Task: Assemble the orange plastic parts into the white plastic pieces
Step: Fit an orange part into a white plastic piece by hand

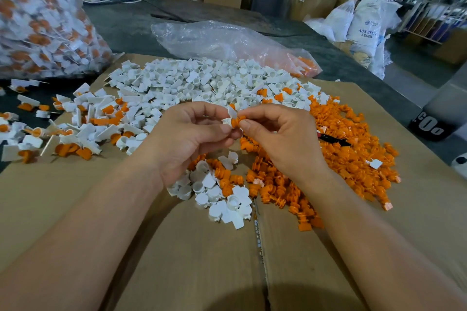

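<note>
My left hand [188, 134] pinches a small white plastic piece [230, 115] above the cardboard. My right hand [275, 134] pinches an orange plastic part [237, 121] and holds it against the white piece; the two touch between my fingertips. A big heap of loose white pieces [202, 81] lies at the back centre. Loose orange parts [353, 156] are heaped to the right. A small mixed cluster of white pieces [225, 199] sits just below my hands.
Flattened cardboard [177, 247] covers the table. Assembled white-and-orange pieces [83, 129] are scattered at the left, and a full clear bag of them [38, 20] stands at the far left. A nearly empty plastic bag [227, 40] lies behind. A black-and-red tool [333, 139] rests on the orange heap.
</note>
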